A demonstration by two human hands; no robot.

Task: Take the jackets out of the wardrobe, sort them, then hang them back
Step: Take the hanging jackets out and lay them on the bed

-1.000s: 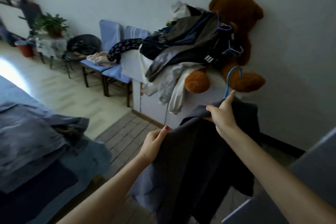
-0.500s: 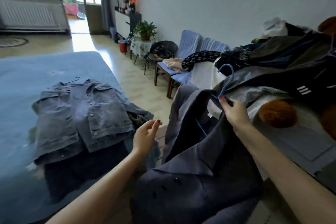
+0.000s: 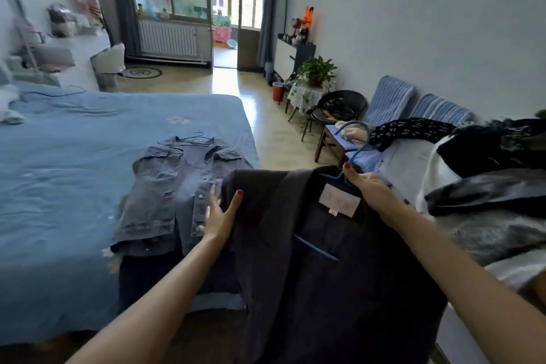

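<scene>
Head camera, single wide-angle view | worn at head height, facing forward and down along both forearms | close on the dark jacket (image 3: 319,245) and blue hanger (image 3: 353,154) | bed (image 3: 59,186) at left, balcony door (image 3: 226,9) far ahead, chairs (image 3: 393,103) at right

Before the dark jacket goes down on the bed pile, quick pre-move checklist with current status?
1. Right hand has the blue hanger at its neck: ok.
2. Dark jacket on the hanger, label side facing the camera: ok.
3. Left hand has fingers spread against the jacket's left edge, no real grip: not ok if it must carry weight.
4. Denim jacket lies flat on top of the pile on the bed, ready as landing spot: ok.
5. Jacket's lower hem clear of the floor: cannot tell, out of frame.
</scene>
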